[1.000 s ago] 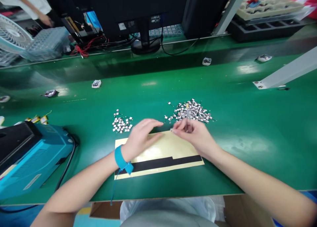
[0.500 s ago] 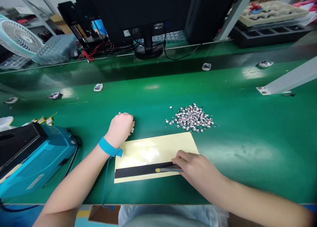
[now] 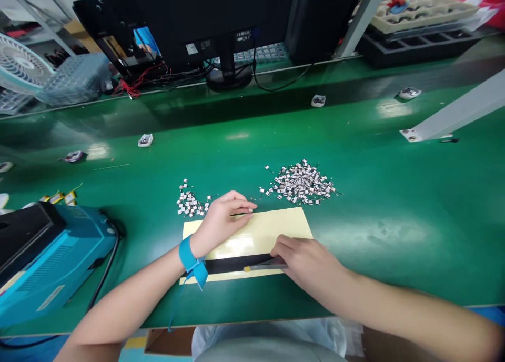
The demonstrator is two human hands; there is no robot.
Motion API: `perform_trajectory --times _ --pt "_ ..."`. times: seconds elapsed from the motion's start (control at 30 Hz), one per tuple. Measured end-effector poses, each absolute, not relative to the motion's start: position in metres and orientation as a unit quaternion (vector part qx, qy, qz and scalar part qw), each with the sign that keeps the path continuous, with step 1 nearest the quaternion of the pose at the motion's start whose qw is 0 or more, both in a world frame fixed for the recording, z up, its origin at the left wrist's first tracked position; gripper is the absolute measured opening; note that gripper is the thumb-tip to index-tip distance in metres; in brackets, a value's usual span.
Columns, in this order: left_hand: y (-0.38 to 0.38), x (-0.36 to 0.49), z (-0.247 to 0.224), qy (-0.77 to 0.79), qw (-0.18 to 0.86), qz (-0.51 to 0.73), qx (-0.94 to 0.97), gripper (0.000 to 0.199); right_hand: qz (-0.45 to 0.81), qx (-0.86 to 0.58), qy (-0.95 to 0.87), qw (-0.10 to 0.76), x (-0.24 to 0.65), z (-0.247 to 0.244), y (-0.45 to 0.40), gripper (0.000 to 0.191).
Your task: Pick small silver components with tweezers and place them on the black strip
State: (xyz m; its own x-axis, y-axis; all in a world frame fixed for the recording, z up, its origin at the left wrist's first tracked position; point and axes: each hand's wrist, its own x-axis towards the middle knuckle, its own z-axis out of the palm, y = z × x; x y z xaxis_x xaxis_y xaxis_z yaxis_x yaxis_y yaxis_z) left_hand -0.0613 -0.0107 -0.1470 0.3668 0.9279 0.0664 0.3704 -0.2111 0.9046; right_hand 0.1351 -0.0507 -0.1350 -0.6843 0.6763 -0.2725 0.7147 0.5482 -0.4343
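My left hand, with a blue wrist strap, is over the upper edge of a pale yellow sheet. Its fingers stretch to the right, thumb apart; nothing shows clearly in them. Along the sheet's lower part runs a black strip, partly covered by the strap. My right hand is closed around a slim grey tool with a yellow end, which points left over the strip. Left of my left hand lies a small pile of tiny white-faced parts with thin leads. A larger pile of them lies beyond the sheet.
A blue and black machine with a cable stands at the left. A white metal leg is bolted down at the right. Behind are a monitor stand, a fan and trays. Small white-rimmed units lie along the bench.
My left hand has moved right from the small pile to the sheet's upper edge, its fist opening and uncovering the pile. My right hand keeps the tool over the strip. The view has shifted slightly.
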Motion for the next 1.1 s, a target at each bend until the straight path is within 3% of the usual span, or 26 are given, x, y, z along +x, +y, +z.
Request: perform_trajectory --times 0.07,0.27,0.4,0.83,1.1 --pt "-0.014 -0.058 -0.152 0.452 0.451 0.354 0.683 0.016 -0.327 0.405 0.854 -0.015 0.137 -0.138 -0.043 0.019" --pt "-0.024 -0.053 -0.149 0.445 0.349 0.416 0.712 0.012 -0.556 0.407 0.693 -0.212 0.135 -0.147 -0.02 0.013" --pt "-0.031 -0.049 -0.142 0.418 0.294 0.436 0.741 0.014 -0.649 0.375 0.58 -0.319 0.128 -0.144 -0.014 0.035" --pt "-0.03 -0.048 -0.141 0.358 0.26 0.472 0.762 0.021 -0.746 0.309 0.473 -0.353 0.122 -0.143 -0.016 0.028" --pt "-0.029 -0.049 -0.144 0.346 0.265 0.482 0.76 0.024 -0.73 0.326 0.483 -0.357 0.122 -0.143 -0.017 0.026"
